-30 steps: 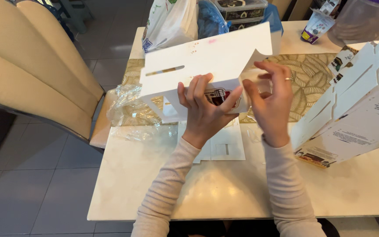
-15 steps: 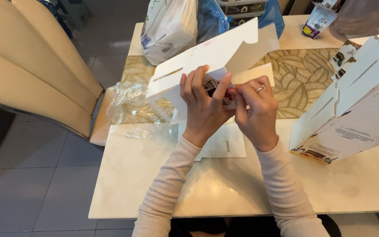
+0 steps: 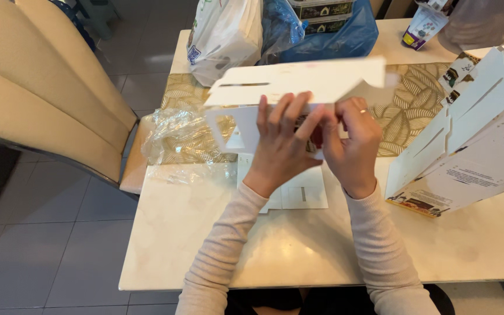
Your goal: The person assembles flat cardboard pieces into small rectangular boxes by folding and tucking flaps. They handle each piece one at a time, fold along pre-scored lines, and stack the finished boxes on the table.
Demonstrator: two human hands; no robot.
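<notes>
White card model piece point(image 3: 298, 79) held above the marble table point(image 3: 298, 251), slotted top panel near level, over the leaf-pattern runner point(image 3: 415, 99). Left hand point(image 3: 281, 146) closed on its lower printed panel, fingers point(image 3: 275, 114) spread up the face; right hand point(image 3: 354, 140) pinched shut on the same panel just beside. Flat slotted card sheet point(image 3: 301, 192) lying beneath the wrists, crumpled clear wrap point(image 3: 173, 134) to the left, large notched card panels point(image 3: 468, 146) to the right.

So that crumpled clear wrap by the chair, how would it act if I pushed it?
The wrap looks thin and crinkled, so it is probably floppy and very light. It would likely slide or bunch up on the smooth table.
</notes>
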